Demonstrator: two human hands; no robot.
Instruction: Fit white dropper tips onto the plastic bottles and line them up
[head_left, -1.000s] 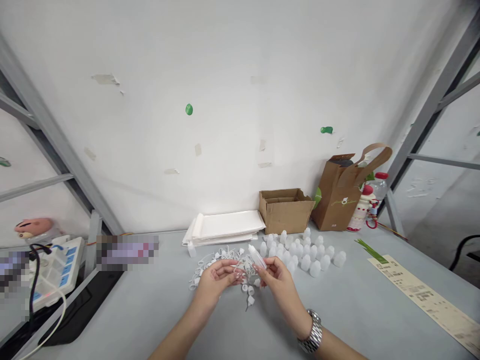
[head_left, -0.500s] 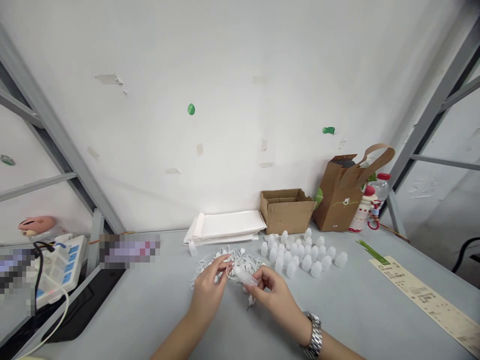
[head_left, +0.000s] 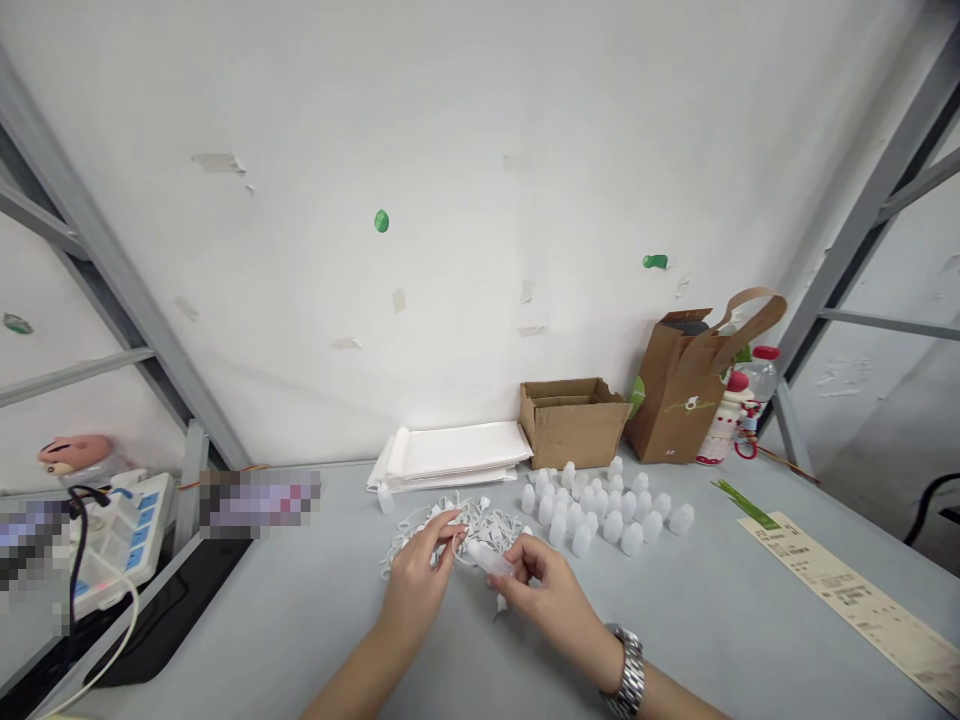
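My right hand (head_left: 541, 578) is closed around a small translucent white bottle (head_left: 489, 560), tilted with its narrow end toward my left hand. My left hand (head_left: 421, 565) pinches a thin white cord (head_left: 457, 543) beside the bottle's narrow end; the fingers partly hide it. Whether cord and bottle touch, I cannot tell. Behind and under both hands lies a tangled pile of white cords (head_left: 491, 522) with small white end pieces. To the right stand several similar bottles (head_left: 632, 540) in a loose group. One more small white piece (head_left: 385, 498) sits left of the pile.
White flat sheets or sleeves (head_left: 457, 450) lie against the wall, beside an open cardboard box (head_left: 576, 435). A brown paper bag (head_left: 671, 400) and a red-capped bottle (head_left: 761, 375) stand back right. A long printed paper strip (head_left: 847, 590) lies right; a power strip (head_left: 127, 540) is left.
The bottle in my right hand has tilted slightly, its narrow end a little lower. My left hand has hardly moved.
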